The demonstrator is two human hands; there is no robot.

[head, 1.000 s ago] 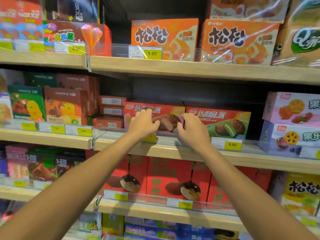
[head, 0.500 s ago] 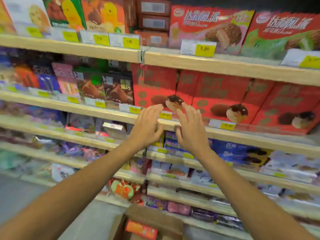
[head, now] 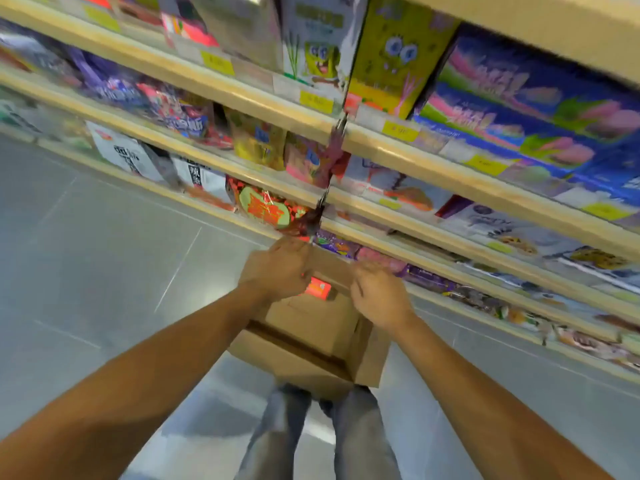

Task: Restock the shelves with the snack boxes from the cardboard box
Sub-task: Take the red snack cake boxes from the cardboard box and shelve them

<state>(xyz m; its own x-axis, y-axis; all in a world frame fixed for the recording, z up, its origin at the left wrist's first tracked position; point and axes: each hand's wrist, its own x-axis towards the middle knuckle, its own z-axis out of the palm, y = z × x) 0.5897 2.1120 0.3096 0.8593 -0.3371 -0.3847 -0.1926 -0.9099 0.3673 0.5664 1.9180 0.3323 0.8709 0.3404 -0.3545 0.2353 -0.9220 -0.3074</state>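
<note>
An open cardboard box (head: 311, 327) stands on the floor in front of my legs, against the lowest shelves. Inside it a red snack box (head: 318, 288) shows between my hands. My left hand (head: 277, 271) hovers over the box's far left side with loosely curled fingers, its fingertips right beside the red snack box. My right hand (head: 379, 296) hangs over the box's right side, fingers also loosely curled, with nothing seen in it. The rest of the box's inside is hidden by my hands and its flaps.
Wooden shelves (head: 433, 168) packed with snack bags and boxes run diagonally from upper left to lower right. Yellow cartoon boxes (head: 391, 57) and blue boxes (head: 540, 109) sit on the upper rows. Grey tiled floor (head: 104, 254) lies to the left.
My view has swung down from the middle shelves to the floor. Both hands left the shelf front and dropped to the cardboard box.
</note>
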